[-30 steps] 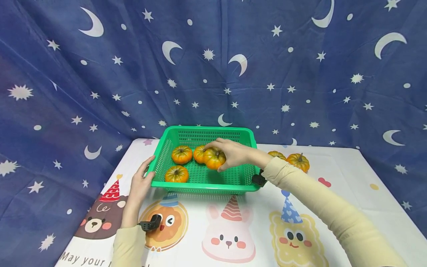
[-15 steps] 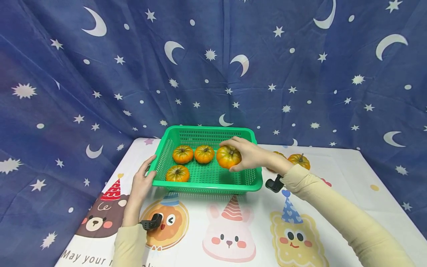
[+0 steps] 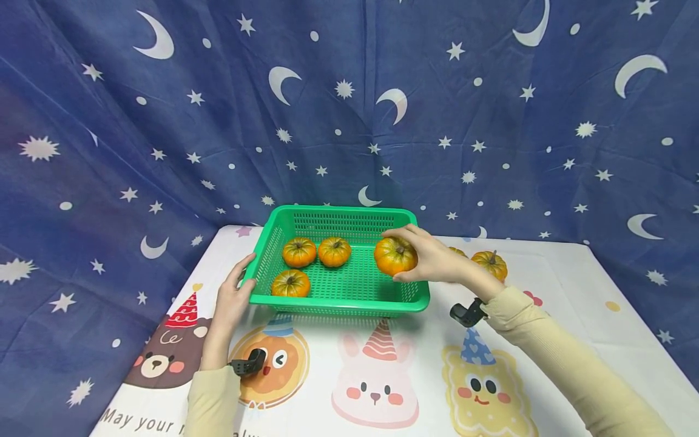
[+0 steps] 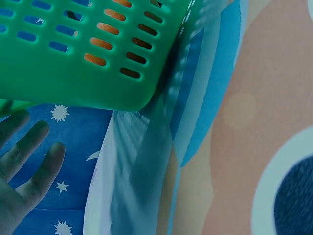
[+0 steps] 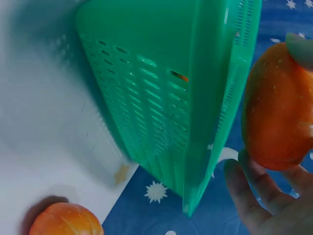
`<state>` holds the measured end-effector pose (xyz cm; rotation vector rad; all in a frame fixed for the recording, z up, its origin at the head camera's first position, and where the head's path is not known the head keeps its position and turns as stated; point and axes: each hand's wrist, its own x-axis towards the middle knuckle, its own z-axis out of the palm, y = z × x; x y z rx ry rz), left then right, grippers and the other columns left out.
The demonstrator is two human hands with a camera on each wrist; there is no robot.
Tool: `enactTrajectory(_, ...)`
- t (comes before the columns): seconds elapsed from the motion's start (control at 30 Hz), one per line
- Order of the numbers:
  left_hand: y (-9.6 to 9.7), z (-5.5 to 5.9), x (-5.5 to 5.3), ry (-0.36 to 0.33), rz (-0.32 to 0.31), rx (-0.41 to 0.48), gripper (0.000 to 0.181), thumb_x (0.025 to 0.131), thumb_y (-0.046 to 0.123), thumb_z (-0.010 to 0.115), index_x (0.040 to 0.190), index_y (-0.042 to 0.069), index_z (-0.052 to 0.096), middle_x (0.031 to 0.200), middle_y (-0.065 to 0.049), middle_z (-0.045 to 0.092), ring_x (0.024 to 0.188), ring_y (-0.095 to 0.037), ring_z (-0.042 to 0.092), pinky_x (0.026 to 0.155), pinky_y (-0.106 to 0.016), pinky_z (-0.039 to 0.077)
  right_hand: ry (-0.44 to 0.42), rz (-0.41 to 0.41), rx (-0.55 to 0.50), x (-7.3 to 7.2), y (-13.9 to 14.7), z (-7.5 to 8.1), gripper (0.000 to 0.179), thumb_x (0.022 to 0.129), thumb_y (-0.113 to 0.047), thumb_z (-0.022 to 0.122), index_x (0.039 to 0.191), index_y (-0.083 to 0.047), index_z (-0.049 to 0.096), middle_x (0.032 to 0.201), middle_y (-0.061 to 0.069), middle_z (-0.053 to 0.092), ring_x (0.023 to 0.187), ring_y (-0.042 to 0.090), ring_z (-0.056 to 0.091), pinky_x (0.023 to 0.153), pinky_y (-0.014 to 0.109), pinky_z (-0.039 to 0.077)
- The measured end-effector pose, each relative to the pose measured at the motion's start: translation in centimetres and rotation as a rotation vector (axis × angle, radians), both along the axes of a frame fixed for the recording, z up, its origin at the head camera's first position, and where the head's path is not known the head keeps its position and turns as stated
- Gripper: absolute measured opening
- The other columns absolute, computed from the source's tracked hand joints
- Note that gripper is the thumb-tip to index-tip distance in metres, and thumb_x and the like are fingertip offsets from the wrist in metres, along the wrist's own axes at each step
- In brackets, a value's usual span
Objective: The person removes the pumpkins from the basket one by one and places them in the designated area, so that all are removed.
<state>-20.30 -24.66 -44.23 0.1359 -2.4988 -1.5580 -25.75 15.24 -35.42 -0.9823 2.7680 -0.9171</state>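
R grip (image 3: 431, 257) holds a pumpkin (image 3: 394, 256) at R end of green basket (image 3: 338, 305) w/ 3 pumpkins (image 3: 291, 284) inside; L grip (image 3: 232, 296) spread wide at basket's L rim.

Orange pumpkin (image 5: 275, 115) in the right hand (image 5: 279, 203), at 3 o'clock
The hand grips it from 2 and 4 o'clock; the slotted green basket (image 5: 205, 88) fills the middle up to 12, a second pumpkin (image 5: 66, 223) sits at 7 on the tabletop (image 5: 44, 142), and starry blue cloth (image 5: 134, 213) shows at 6
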Motion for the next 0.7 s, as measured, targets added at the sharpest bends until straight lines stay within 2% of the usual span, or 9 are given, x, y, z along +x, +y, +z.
enactTrajectory(0.2, 0.0, 0.0, 0.0, 0.003, 0.0, -0.002, 0.055, 0.094, 0.01, 0.045, 0.147, 0.025, 0.041, 0.145, -0.014, 0.048, 0.114, -0.022, 0.051, 0.076, -0.014, 0.042, 0.058, -0.051, -0.04, 0.6, 1.3, -0.2, 0.081, 0.069, -0.026, 0.084, 0.14, -0.021, 0.045, 0.125, 0.009, 0.048, 0.104, 0.026, 0.054, 0.083, 0.041, 0.052)
enactTrajectory(0.37, 0.1, 0.1, 0.0, -0.006, 0.002, 0.002, 0.054, 0.095, 0.011, 0.044, 0.147, 0.026, 0.041, 0.143, -0.015, 0.05, 0.105, -0.017, 0.052, 0.073, -0.015, 0.044, 0.086, -0.106, -0.065, 0.8, 2.4, -0.9, 0.081, 0.069, -0.027, 0.084, 0.14, -0.022, 0.045, 0.122, 0.009, 0.049, 0.103, 0.027, 0.056, 0.083, 0.044, 0.052)
enactTrajectory(0.57, 0.2, 0.2, 0.1, -0.008, -0.001, 0.005, 0.054, 0.095, 0.011, 0.045, 0.147, 0.026, 0.041, 0.144, -0.014, 0.049, 0.106, -0.015, 0.051, 0.074, -0.015, 0.044, 0.05, -0.161, -0.09, 1.0, 3.7, -1.7, 0.081, 0.071, -0.029, 0.083, 0.141, -0.025, 0.043, 0.119, 0.007, 0.048, 0.104, 0.027, 0.054, 0.081, 0.041, 0.051)
enactTrajectory(0.7, 0.1, 0.1, 0.0, -0.015, 0.003, 0.001, 0.054, 0.095, 0.011, 0.045, 0.147, 0.026, 0.041, 0.144, -0.014, 0.049, 0.105, -0.013, 0.052, 0.074, -0.015, 0.044, 0.035, -0.183, -0.13, 1.2, 4.3, -2.2, 0.083, 0.071, -0.028, 0.083, 0.142, -0.024, 0.041, 0.122, 0.009, 0.046, 0.108, 0.028, 0.052, 0.083, 0.044, 0.05)
